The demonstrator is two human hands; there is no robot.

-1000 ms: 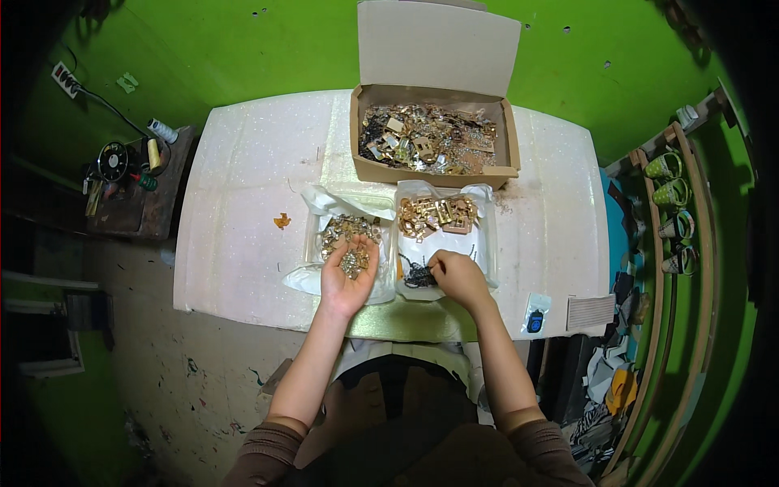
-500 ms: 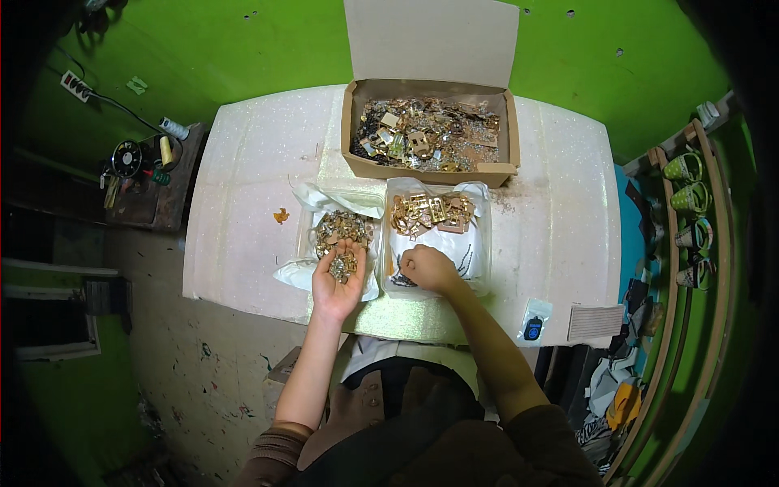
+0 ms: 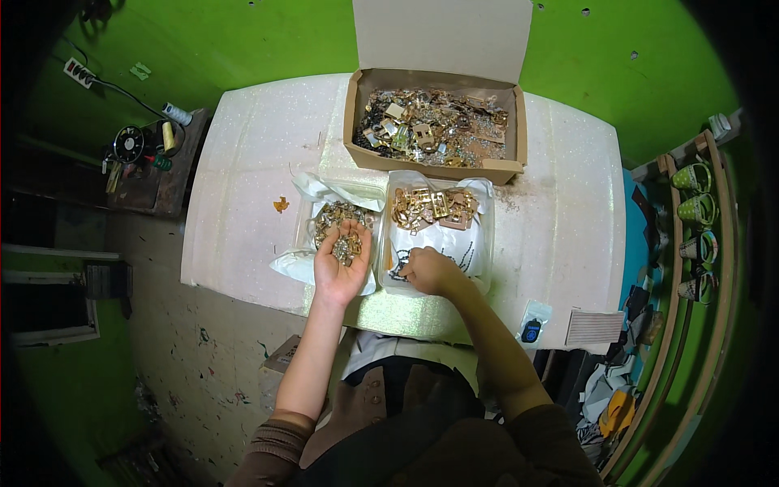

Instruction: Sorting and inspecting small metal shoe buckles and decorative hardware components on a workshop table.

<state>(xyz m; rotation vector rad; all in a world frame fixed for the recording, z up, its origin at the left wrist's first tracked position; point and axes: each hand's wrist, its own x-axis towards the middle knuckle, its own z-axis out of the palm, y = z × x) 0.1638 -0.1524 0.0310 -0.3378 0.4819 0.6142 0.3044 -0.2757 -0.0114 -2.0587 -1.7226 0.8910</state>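
Note:
Palm up and cupped, my left hand (image 3: 341, 274) holds a small heap of gold and silver ornaments (image 3: 346, 248). It is over the left plastic container, where more small metal ornaments (image 3: 331, 219) lie on white wrapping. My right hand (image 3: 434, 270) is closed, fingertips bunched together, low over the left part of the right clear plastic container (image 3: 489, 213). What the fingers hold, if anything, I cannot make out. Dark bead strands (image 3: 466, 258) lie beside that hand on white lining, and gold buckle-like pieces (image 3: 430, 207) are piled at the container's far end.
Behind the containers stands an open cardboard box (image 3: 438, 168) full of mixed ornaments. An orange scrap (image 3: 281, 204) lies to the left on the white table (image 3: 243, 162). A small packet (image 3: 532, 326) and a striped card (image 3: 595, 328) lie at the right front. Wooden rails (image 3: 718, 243) stand at right.
The view has shifted slightly. My right hand's fingertips now point down more toward the dark beads in the right container. My left hand stays cupped around its ornaments.

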